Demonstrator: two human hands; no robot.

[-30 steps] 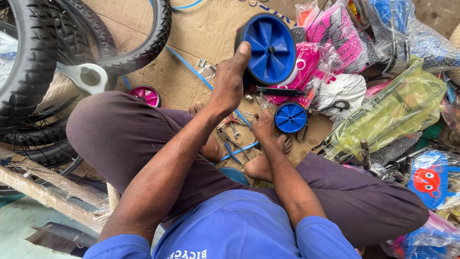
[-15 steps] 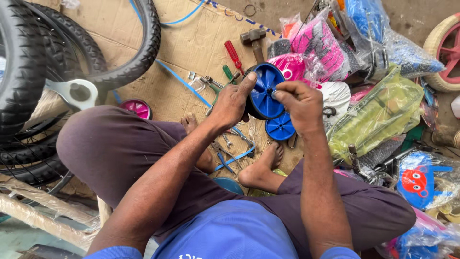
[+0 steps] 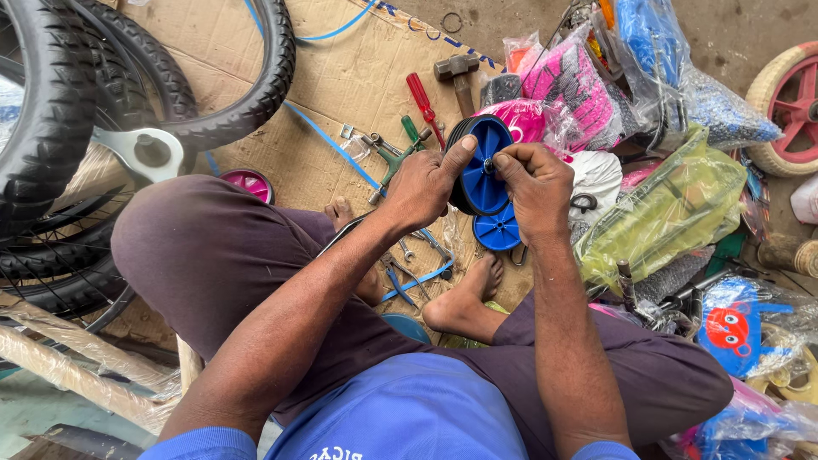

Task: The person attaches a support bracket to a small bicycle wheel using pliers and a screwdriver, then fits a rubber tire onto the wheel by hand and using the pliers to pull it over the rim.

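Slippage worries us: our left hand [image 3: 426,183] grips the blue wheel [image 3: 482,166] while right hand [image 3: 535,183] fingertips pinch its hub, so it could drop.

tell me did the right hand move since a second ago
Yes. The right hand rose from near the small blue plastic wheel on the cardboard up to the hub of the large blue wheel held by the left hand.

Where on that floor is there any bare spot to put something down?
Bare cardboard lies between the black tyre and the red screwdriver. Right of the blue wheel, the bagged parts crowd everything.
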